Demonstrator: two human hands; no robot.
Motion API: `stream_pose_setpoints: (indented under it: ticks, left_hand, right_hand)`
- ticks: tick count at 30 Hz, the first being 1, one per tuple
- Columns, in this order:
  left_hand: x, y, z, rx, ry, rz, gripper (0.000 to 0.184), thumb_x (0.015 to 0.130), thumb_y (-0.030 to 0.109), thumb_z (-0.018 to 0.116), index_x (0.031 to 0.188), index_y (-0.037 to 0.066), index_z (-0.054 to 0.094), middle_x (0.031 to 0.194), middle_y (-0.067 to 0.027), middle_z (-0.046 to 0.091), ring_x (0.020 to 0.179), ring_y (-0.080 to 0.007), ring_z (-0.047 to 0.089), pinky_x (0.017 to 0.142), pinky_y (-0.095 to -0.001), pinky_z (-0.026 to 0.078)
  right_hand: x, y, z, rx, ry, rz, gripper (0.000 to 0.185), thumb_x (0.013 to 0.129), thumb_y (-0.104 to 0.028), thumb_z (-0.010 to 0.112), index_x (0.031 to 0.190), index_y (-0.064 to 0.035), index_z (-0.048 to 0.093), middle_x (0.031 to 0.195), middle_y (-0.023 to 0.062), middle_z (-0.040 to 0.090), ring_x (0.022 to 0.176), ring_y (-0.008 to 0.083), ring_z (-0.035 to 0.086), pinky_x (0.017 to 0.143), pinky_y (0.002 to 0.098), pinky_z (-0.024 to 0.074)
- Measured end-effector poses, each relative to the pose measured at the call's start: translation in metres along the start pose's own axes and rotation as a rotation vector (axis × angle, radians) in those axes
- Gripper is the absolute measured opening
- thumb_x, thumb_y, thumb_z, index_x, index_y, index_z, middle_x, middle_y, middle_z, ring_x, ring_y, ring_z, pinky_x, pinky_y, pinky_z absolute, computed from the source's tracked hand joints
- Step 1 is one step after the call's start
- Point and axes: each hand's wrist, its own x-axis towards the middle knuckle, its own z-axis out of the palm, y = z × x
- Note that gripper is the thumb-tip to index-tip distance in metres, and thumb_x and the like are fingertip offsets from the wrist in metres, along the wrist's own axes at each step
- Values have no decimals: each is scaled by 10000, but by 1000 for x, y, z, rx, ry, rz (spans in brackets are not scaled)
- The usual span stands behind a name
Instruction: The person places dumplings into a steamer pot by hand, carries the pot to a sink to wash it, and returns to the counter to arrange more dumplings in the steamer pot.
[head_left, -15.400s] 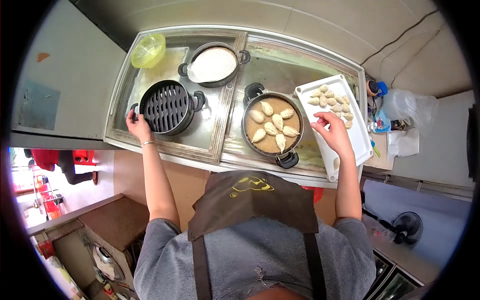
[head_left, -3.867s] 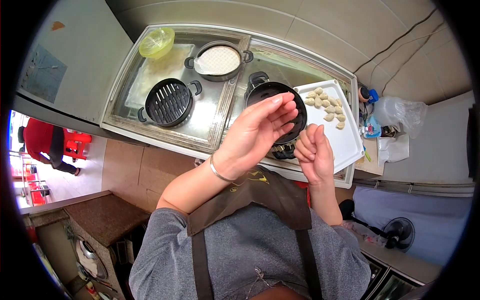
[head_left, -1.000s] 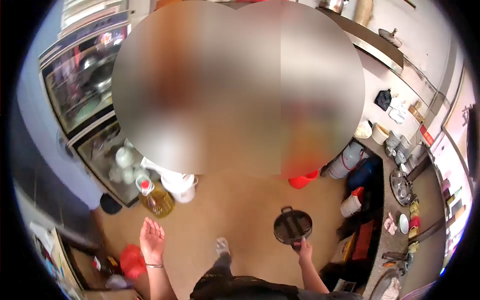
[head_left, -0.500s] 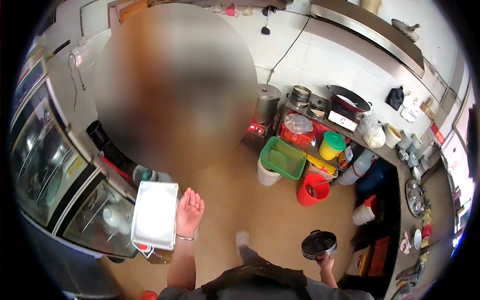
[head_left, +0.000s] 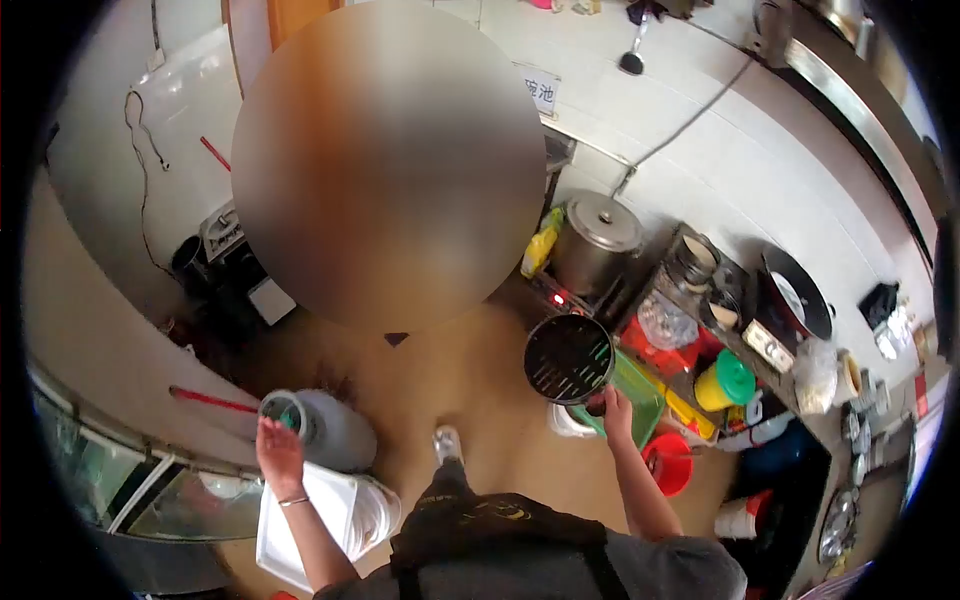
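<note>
My right hand (head_left: 617, 412) grips the side handle of a round black slotted pan (head_left: 568, 358), held out over the floor in front of the green basket. The pan's slots show light and green through them, and no food is visible in it. On the left my left hand (head_left: 280, 455) is raised, a bracelet at its wrist, its fingers slightly curled with nothing seen in them. It is beside a grey bin (head_left: 335, 435). A white rectangular tray (head_left: 312, 525) lies below it, partly behind the forearm.
A lidded steel pot (head_left: 600, 240) stands at the back, near a shelf with a wok (head_left: 797, 290). Below are a green basket (head_left: 638, 390), a red bucket (head_left: 668, 464) and a yellow tub (head_left: 725, 382). A counter (head_left: 820, 450) runs along the right. A large blur covers the upper middle.
The view has turned from the worktop and moved through the room. My right hand has come to hold a slotted pan, now raised nearer the pot. The grey bin has come close on the left.
</note>
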Motion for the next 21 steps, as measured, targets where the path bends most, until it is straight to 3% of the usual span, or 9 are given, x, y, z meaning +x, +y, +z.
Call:
stream_pose_setpoints:
  ticks: [1, 3, 6, 8, 9, 12, 13, 14, 21]
  left_hand:
    - [29, -3, -12, -46, 189, 59, 122, 906, 200, 615, 1009, 155, 662, 946, 21, 678, 891, -120, 621, 812, -308, 504]
    - [101, -17, -25, -35, 208, 90, 157, 875, 217, 658, 1019, 156, 660, 947, 39, 675, 911, -122, 620, 807, -315, 501]
    - [226, -62, 11, -88, 268, 99, 177, 901, 205, 619, 1064, 144, 654, 977, 40, 677, 914, -114, 620, 802, -308, 499]
    - [302, -112, 80, -31, 74, 66, 168, 930, 194, 572, 1065, 135, 653, 1000, 33, 679, 929, -113, 620, 797, -304, 499]
    - [343, -140, 115, -9, -169, 6, 164, 947, 185, 541, 1051, 130, 654, 979, 28, 683, 905, -121, 629, 797, -300, 498]
    - [450, -234, 229, -19, -72, -226, 110, 935, 178, 570, 961, 126, 664, 926, 11, 686, 871, -123, 640, 719, -291, 491]
    - [515, -265, 230, 4, -225, -376, 95, 932, 176, 579, 955, 139, 664, 886, 25, 673, 818, -114, 627, 726, -295, 486]
    - [524, -298, 296, 99, -9, -336, 98, 938, 198, 577, 933, 144, 659, 810, 48, 627, 766, -103, 586, 761, -279, 464]
    - [779, -500, 390, 248, 26, -426, 274, 914, 287, 594, 1149, 147, 586, 1066, 31, 603, 1016, -120, 536, 903, -330, 408]
  right_hand:
    - [34, -8, 18, 6, -6, -6, 375, 986, -301, 465, 826, 7, 607, 713, 59, 631, 666, 122, 569, 636, 271, 450]
    - [100, -27, 64, 179, -53, -29, 389, 996, -286, 438, 792, 13, 580, 707, 72, 630, 672, 133, 568, 653, 285, 450]
    - [171, -71, 112, -8, -78, -78, 397, 1007, -281, 416, 735, -10, 518, 726, 87, 631, 684, 147, 569, 670, 289, 454]
    - [240, -43, 122, -68, -89, -95, 377, 1008, -278, 412, 734, -33, 495, 740, 93, 621, 679, 156, 565, 660, 289, 454]
    - [269, -54, 125, -85, -94, -90, 377, 1008, -278, 412, 734, -33, 495, 740, 93, 621, 679, 156, 565, 660, 289, 454]
    - [341, -84, 133, 57, -18, -132, 378, 1012, -278, 407, 720, -47, 472, 695, 63, 575, 645, 144, 537, 633, 277, 439]
    - [366, -99, 140, 105, -13, -145, 380, 1013, -278, 406, 710, -54, 462, 684, 52, 558, 639, 135, 518, 625, 269, 422]
    - [393, -112, 147, 142, 2, -139, 378, 1013, -278, 407, 714, -55, 468, 694, 47, 559, 653, 130, 514, 629, 264, 414]
    - [621, -120, 219, 79, 89, -158, 377, 1015, -261, 406, 725, -34, 489, 733, 20, 543, 726, 102, 472, 699, 255, 386]
